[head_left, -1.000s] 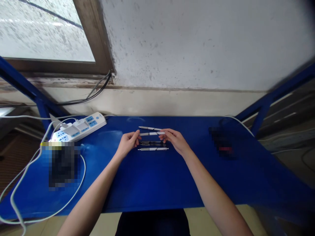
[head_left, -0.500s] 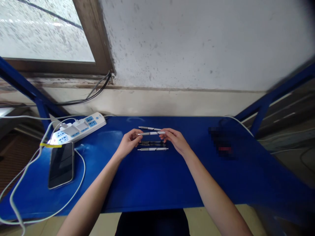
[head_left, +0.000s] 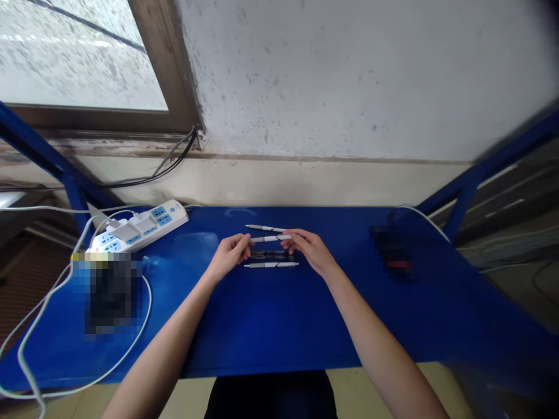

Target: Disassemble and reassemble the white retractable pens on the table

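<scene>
A white pen with a grey grip (head_left: 267,238) is held level between both hands. My left hand (head_left: 230,254) pinches its left end, and my right hand (head_left: 308,249) has its right end between thumb and fingers. Just beyond it lies another white pen (head_left: 264,227), its right end near my right fingers. Below the held pen, dark pens (head_left: 272,254) lie side by side, partly covered by my fingers; their exact number is hard to tell. Nearest to me is one more white pen (head_left: 271,265), parallel to them.
The blue table (head_left: 279,326) carries a white power strip (head_left: 166,221) with plugs at the back left. A blurred-out dark object (head_left: 111,294) and a looping white cable (head_left: 146,320) lie at left. Another pixelated dark object (head_left: 391,250) is at right.
My left fingers have closed over the held pen's left tip, which showed before. The held pen has shifted slightly down. The other pens have not moved.
</scene>
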`<state>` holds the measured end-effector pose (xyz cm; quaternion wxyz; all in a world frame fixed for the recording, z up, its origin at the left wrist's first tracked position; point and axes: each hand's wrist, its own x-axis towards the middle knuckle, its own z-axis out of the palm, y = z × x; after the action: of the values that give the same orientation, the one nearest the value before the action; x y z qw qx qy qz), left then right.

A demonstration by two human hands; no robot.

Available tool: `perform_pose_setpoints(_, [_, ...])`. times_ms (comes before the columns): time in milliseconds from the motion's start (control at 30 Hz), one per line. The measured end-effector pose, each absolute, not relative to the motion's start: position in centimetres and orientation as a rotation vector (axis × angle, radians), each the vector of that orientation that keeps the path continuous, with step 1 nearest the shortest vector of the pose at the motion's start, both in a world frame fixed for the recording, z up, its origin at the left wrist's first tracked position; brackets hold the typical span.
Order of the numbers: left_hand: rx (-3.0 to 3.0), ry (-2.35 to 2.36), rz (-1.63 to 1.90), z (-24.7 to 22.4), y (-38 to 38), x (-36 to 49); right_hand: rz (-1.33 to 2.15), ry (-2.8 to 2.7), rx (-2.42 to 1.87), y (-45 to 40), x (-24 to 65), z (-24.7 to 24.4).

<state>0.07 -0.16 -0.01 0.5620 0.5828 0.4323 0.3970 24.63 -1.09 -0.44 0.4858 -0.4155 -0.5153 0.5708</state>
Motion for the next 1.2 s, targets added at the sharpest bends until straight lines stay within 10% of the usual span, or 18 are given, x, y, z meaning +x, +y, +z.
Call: perform_pose_setpoints(1200, [1.055,0.847,1.094,0.85,-0.32,0.26,1.414,-1.029,-0.892,-1.56,24.29,-0.36])
